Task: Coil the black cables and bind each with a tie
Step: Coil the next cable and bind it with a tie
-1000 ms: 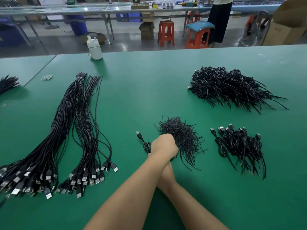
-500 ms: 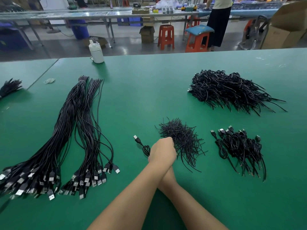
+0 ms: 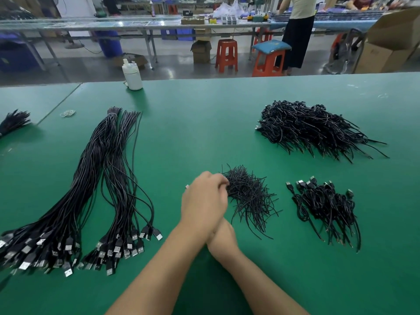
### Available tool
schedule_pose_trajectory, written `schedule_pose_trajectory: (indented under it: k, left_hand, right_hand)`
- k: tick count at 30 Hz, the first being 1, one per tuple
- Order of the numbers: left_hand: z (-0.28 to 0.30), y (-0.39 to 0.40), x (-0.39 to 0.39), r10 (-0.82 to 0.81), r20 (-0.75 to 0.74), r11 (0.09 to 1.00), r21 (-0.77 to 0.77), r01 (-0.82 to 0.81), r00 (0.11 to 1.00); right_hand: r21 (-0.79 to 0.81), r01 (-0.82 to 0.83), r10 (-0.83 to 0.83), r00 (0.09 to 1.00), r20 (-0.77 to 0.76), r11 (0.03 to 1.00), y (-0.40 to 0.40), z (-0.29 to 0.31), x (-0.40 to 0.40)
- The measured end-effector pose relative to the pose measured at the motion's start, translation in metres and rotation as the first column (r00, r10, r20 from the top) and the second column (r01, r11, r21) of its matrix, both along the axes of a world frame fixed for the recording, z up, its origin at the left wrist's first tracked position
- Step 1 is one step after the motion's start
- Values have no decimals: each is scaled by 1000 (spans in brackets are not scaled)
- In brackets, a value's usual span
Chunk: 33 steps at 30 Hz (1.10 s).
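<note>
My arms are crossed over the green table [image 3: 195, 133]. My left hand [image 3: 204, 201] lies on top, its fingers curled into the left edge of a pile of short black ties [image 3: 250, 198]. My right hand [image 3: 223, 242] is mostly hidden under the left wrist. Only the plug tip of the coiled cable [image 3: 186, 187] it holds pokes out left of my left hand. A small heap of bound coils [image 3: 327, 208] lies to the right. Two long bundles of straight USB cables [image 3: 68, 201] [image 3: 122, 189] lie to the left.
A big heap of black cables [image 3: 309, 128] sits at the far right. A white bottle [image 3: 132, 75] stands at the table's far edge, and rubber bands [image 3: 67, 113] lie nearby. Another black bundle [image 3: 13, 121] is at the left edge. Stools and a standing person are beyond the table.
My left hand moved over the coiled cable and into the edge of the tie pile, so the coil is now hidden except for its plug tip. The camera tilted up slightly.
</note>
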<state>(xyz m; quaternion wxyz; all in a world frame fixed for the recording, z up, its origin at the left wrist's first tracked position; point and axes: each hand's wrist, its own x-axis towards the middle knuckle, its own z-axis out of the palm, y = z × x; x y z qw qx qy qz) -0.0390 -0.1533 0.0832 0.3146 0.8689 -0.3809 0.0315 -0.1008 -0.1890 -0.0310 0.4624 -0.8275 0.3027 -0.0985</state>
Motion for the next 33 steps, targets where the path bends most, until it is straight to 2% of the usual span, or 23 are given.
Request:
schedule_pose_trajectory:
  k: [3, 5, 7, 10, 13, 19, 23, 28, 33]
  left_hand:
    - [-4, 22, 28, 42, -131, 956, -283, -78, 991]
    - [-23, 38, 48, 137, -330, 890, -372, -262, 934]
    - [-48, 50, 59, 205, -549, 850, -311, -425, 811]
    - [-79, 55, 53, 189, -694, 905, -151, -398, 694]
    - [-89, 52, 43, 76, -714, 929, -202, -309, 696]
    - [-84, 45, 38, -66, -718, 966, -221, -137, 693]
    - [-81, 46, 43, -66, -690, 975, -198, -100, 720]
    - [-83, 44, 38, -95, -726, 979, -193, -70, 681]
    - [-88, 41, 30, -65, -744, 959, -231, -165, 665]
  right_hand:
    - [-27, 15, -14, 999, 39, 1000, -3, 1, 3]
    - [-2, 17, -17, 999, 43, 1000, -4, 4, 2]
    - [15, 0, -1, 999, 32, 1000, -3, 7, 0]
    - [9, -44, 44, 999, 4, 999, -5, 6, 0]
    - [-1, -89, 89, 996, -12, 996, -6, 4, 0]
    - [132, -57, 57, 998, 3, 990, -12, 7, 1]
    - [196, -46, 42, 999, 26, 979, -14, 8, 2]
    - [222, -47, 39, 998, 38, 974, -17, 5, 2]
    - [209, -65, 58, 998, 38, 976, -16, 6, 3]
